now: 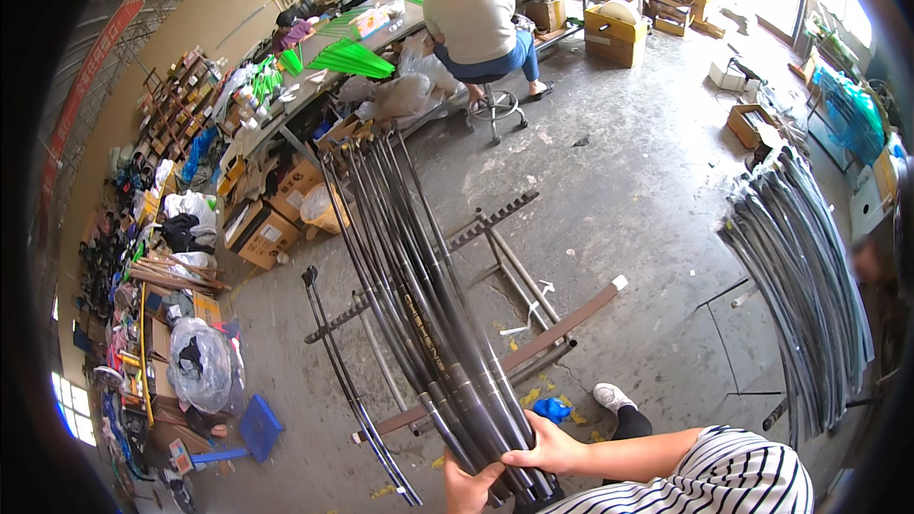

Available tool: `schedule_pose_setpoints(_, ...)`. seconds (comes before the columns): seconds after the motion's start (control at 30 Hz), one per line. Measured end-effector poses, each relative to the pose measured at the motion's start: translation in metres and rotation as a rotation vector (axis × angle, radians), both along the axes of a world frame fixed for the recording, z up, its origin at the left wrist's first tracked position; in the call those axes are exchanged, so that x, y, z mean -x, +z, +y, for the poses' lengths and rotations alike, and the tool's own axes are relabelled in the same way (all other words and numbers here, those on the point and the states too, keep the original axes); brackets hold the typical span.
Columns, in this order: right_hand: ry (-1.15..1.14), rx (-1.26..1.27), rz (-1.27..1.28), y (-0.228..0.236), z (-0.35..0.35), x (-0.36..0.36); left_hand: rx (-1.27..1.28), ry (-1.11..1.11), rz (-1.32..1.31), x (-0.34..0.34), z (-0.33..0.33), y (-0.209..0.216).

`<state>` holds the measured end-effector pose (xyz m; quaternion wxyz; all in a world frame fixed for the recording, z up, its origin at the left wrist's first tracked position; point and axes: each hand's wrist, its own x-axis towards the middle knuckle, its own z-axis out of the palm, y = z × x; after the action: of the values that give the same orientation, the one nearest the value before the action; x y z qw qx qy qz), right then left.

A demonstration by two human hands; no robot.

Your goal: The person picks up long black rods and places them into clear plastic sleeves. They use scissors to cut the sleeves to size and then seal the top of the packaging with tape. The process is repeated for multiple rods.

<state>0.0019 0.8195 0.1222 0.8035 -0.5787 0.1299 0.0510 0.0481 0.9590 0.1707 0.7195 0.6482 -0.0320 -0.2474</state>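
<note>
Hands curled around black rods, yellow box with pale rounded object protruding

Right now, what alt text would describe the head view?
Both hands hold the near ends of long dark poles lying over a low rack. Beyond, a person sits near green strips; a greyish bundle is at right.

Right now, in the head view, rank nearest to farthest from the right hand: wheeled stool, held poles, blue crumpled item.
1. Held poles, touching the right hand
2. Blue crumpled item, on the floor ahead
3. Wheeled stool, farther ahead
</note>
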Motion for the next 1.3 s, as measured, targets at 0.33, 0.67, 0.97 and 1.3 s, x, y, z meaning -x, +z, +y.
schedule_pose_setpoints(0.33,-0.046,0.004,-0.307,0.074,-0.148,0.062,0.146,-0.076,-0.205,0.056,-0.134,0.037)
schedule_pose_setpoints(0.67,-0.135,0.304,-0.555,0.115,-0.307,0.116,0.279,-0.331,-0.43,0.084,-0.301,0.081)
schedule_pose_setpoints(0.97,-0.385,0.32,-0.473,0.127,-0.354,0.13,0.499,-0.718,-0.249,0.052,-0.379,0.073)
schedule_pose_setpoints(1.3,-0.506,0.502,-0.652,0.109,-0.484,-0.001,0.683,-0.918,-0.377,-0.105,-0.541,0.04)
